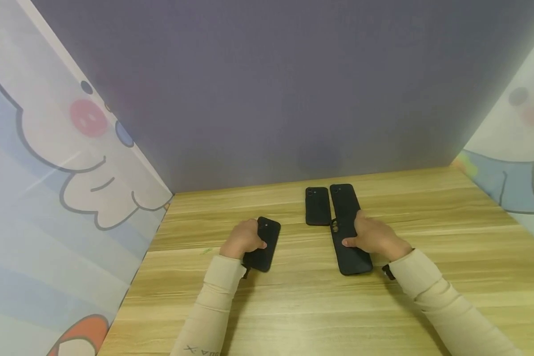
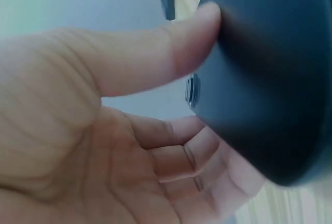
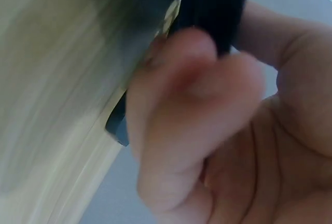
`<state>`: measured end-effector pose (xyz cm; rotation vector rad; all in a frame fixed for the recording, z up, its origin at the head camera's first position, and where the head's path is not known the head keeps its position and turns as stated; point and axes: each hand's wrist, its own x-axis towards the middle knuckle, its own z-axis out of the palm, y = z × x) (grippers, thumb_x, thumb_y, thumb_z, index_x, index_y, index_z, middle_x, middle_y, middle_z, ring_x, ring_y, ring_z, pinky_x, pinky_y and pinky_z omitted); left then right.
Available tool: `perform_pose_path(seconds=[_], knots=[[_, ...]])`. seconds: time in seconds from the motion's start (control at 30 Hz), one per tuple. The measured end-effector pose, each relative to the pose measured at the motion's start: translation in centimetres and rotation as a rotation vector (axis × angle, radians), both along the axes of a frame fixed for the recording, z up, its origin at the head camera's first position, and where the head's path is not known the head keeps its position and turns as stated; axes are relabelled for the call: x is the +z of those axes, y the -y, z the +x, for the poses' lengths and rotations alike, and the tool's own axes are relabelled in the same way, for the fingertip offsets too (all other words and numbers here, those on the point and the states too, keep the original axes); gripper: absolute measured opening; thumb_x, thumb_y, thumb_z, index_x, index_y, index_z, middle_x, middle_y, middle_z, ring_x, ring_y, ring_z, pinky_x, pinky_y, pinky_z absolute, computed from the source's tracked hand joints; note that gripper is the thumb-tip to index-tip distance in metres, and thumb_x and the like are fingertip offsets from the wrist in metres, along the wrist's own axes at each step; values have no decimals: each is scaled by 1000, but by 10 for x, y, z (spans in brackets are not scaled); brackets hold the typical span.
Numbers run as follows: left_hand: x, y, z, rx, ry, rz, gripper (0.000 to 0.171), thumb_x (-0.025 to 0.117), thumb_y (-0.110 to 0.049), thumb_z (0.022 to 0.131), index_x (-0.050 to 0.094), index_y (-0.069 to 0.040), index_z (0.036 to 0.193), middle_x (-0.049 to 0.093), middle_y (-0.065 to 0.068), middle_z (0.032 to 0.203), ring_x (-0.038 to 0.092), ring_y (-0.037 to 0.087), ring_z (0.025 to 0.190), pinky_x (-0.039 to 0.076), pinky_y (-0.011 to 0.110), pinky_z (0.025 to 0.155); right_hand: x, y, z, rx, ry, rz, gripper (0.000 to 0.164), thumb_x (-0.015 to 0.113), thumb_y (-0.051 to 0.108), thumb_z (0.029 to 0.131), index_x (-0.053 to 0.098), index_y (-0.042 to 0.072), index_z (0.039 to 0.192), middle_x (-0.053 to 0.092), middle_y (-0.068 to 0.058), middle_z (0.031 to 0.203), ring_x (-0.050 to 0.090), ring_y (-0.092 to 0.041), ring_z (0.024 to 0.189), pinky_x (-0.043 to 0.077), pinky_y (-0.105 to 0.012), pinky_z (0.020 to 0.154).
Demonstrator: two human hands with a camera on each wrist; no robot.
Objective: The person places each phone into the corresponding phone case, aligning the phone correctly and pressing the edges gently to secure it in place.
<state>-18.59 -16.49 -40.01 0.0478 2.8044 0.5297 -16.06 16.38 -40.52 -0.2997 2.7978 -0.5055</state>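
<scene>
My left hand (image 1: 244,238) grips a black phone (image 1: 269,244), thumb across its flat face and fingers curled at its edge. In the left wrist view, a small raised part shows on the phone's edge beside the thumb (image 2: 155,53). My right hand (image 1: 374,235) pinches a black phone case (image 1: 351,257), and light wood colour shows through its camera cutouts. Just beyond, overlapped by the case in the head view, lies a second black phone (image 1: 343,195). Left of that is a smaller black phone (image 1: 317,205) with its camera corner facing up.
The wood-grain table (image 1: 293,306) runs back to a grey panel (image 1: 293,99). Cartoon-printed walls stand at the left (image 1: 49,198) and right (image 1: 520,148). A small dark wrist device (image 1: 388,272) sits below the right cuff.
</scene>
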Motion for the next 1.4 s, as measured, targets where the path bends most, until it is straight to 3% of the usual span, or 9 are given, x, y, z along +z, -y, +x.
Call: perform_pose_path(seconds=[0.13, 0.23, 0.33, 0.57, 0.7, 0.87, 1.07, 1.2, 1.4], knots=[[4, 4, 0, 0, 2, 77, 38, 81, -9, 87, 64, 3, 118, 68, 15, 103, 62, 26, 82, 56, 37, 74, 5, -3, 1, 28, 56, -69, 94, 63, 29, 103, 2, -26, 150, 69, -34, 100, 62, -23, 58, 54, -38, 65], [5, 7, -1, -14, -7, 105, 35, 81, -9, 88, 65, 3, 116, 68, 14, 101, 61, 25, 83, 55, 38, 77, 9, -8, 2, 68, 101, -154, 83, 56, 17, 106, 0, -25, 151, 66, -35, 105, 45, -15, 45, 48, -32, 62], [6, 10, -2, -29, -11, 107, 38, 81, -12, 88, 65, 3, 120, 69, 15, 110, 62, 26, 90, 55, 42, 85, 13, -12, 1, 103, 112, -214, 69, 54, 11, 106, 13, -23, 150, 59, -39, 123, 49, -14, 51, 48, -32, 62], [8, 12, -4, -70, -27, 134, 49, 79, -14, 90, 62, 4, 132, 65, 21, 133, 63, 39, 120, 54, 51, 99, 16, -15, -9, 97, 43, -228, 36, 54, 12, 106, 47, -15, 129, 60, -17, 86, 55, -17, 63, 46, -33, 59], [10, 12, -4, -72, -45, 215, 41, 74, -11, 94, 62, 4, 131, 68, 21, 127, 67, 36, 112, 57, 50, 94, 18, -14, -15, 94, -43, -235, 38, 52, 11, 107, 44, -16, 132, 57, -18, 90, 53, -20, 73, 42, -34, 64], [13, 8, -4, -48, -72, 319, 36, 69, -12, 98, 58, 1, 129, 69, 20, 121, 68, 33, 107, 57, 48, 90, 22, -13, -21, 52, -18, -379, 21, 46, 9, 109, 45, -8, 121, 46, -7, 78, 42, -17, 59, 38, -31, 55], [13, -6, -11, 36, -139, 501, 40, 68, -15, 100, 56, -4, 136, 71, 15, 117, 68, 29, 107, 56, 46, 91, 29, -8, -34, -15, -78, -597, 15, 44, 7, 110, 44, -6, 117, 63, -13, 82, 53, -16, 59, 51, -33, 55], [10, -20, -17, 69, -217, 653, 40, 68, -12, 100, 56, -2, 137, 74, 12, 98, 65, 20, 82, 54, 36, 75, 34, -1, -41, -61, -137, -644, 27, 44, 10, 110, 45, -8, 131, 65, -14, 84, 56, -20, 61, 52, -31, 58], [10, -38, -27, 88, -275, 811, 38, 65, -11, 101, 57, -3, 137, 69, 8, 76, 46, 15, 58, 40, 29, 58, 35, 21, -49, -51, -137, -689, 29, 42, 15, 111, 44, -5, 133, 45, -3, 68, 53, -22, 59, 50, -30, 58]])
